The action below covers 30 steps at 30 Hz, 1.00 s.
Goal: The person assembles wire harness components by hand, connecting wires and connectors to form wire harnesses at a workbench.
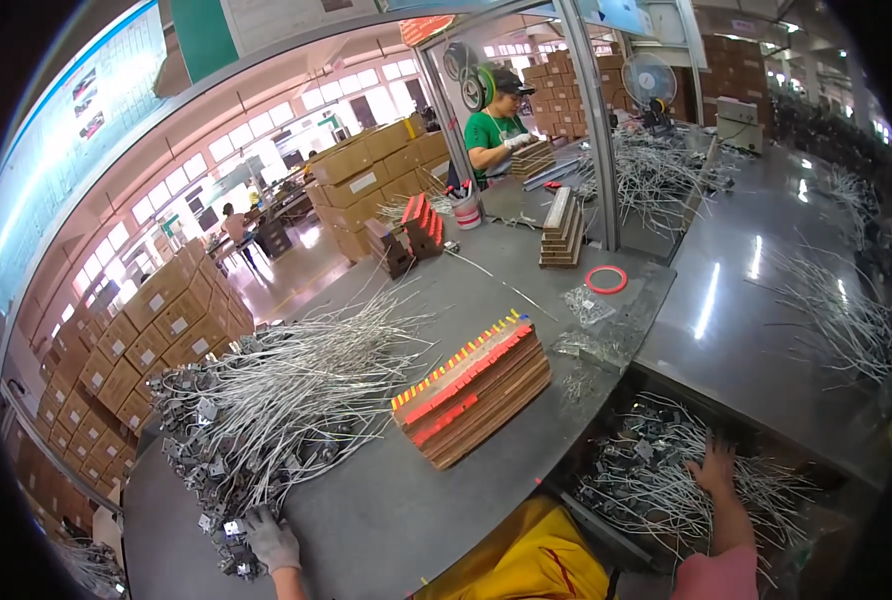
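Note:
My left hand [272,541], in a grey glove, rests on the dark table at the near end of a large heap of white wires with small dark metal-cased parts [276,410]. Its fingers lie stretched out beside the outermost parts, with no hold on them that I can see. Over at the right, my right hand [714,468] lies with fingers spread on a second heap of wired parts [656,480] in a sunken bin. Between the hands a block of stacked brown boards [481,400] sits at a slant, its top edge marked red and yellow.
Farther back are a red tape ring [606,279], a small clear bag [588,306], stepped wooden blocks [563,230], red-edged blocks [423,227] and a white bucket [467,210]. A metal post [594,130] rises there. Across the table a person in green [494,130] handles boards.

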{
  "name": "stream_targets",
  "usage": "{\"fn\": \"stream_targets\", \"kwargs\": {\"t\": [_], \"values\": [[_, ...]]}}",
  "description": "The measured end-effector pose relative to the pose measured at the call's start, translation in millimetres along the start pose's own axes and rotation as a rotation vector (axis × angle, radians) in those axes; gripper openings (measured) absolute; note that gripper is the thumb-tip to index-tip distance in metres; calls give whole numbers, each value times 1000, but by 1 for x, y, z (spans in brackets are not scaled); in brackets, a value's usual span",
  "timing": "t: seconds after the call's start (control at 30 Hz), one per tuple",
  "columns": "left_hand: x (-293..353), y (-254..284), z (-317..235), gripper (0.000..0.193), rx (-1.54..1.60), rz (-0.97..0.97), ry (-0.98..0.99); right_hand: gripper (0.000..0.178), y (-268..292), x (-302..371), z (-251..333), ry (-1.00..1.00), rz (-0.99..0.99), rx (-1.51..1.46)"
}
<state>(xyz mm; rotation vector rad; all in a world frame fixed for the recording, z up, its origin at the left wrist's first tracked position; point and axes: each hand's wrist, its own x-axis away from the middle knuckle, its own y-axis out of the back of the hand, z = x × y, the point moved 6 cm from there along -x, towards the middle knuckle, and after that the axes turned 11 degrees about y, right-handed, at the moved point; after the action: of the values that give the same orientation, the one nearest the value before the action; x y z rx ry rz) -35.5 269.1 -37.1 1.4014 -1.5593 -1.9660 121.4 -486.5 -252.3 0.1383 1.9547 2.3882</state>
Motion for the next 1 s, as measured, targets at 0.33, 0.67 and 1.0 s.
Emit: {"fn": "stream_targets", "kwargs": {"t": [0.33, 0.67, 1.0], "values": [[-4, 10, 19, 18, 320, 121, 166, 74, 22, 22, 53, 208, -336, -118], [31, 89, 130, 23, 105, -292, -95, 55, 78, 40, 179, 467, -579, -380], [72, 110, 187, 25, 212, -423, 54, 50, 112, 42, 252, 653, -588, -522]]}}
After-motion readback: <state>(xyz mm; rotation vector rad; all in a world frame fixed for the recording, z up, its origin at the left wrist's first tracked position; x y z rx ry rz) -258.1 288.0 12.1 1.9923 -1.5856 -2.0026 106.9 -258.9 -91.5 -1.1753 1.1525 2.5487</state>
